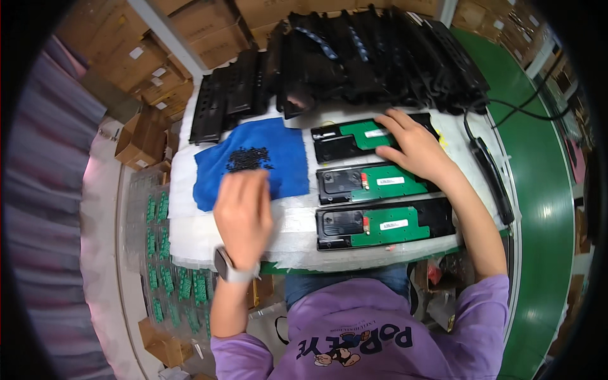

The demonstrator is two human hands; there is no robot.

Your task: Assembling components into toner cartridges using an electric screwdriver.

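My left hand [242, 212] is over the near edge of a blue cloth [288, 149], fingers bent and pressed together, slightly blurred. Whatever its fingertips hold is hidden. Just beyond them lies a pile of tiny black screws [248, 158]. My right hand [415, 147] rests on the farthest of three black plastic housings [335, 147], thumb and fingers spread across its green circuit board [364, 137]. Nearer to me, side by side, lie the middle housing [339, 183] and the nearest housing [335, 223], each with a green board and a white label.
Many black plastic housings [354, 69] are heaped along the table's far side. A black corded handheld tool [491, 177] lies at the right edge, its cable running off right. Green boards in clear trays [180, 285] stand low on the left. Cardboard boxes [142, 136] surround the table.
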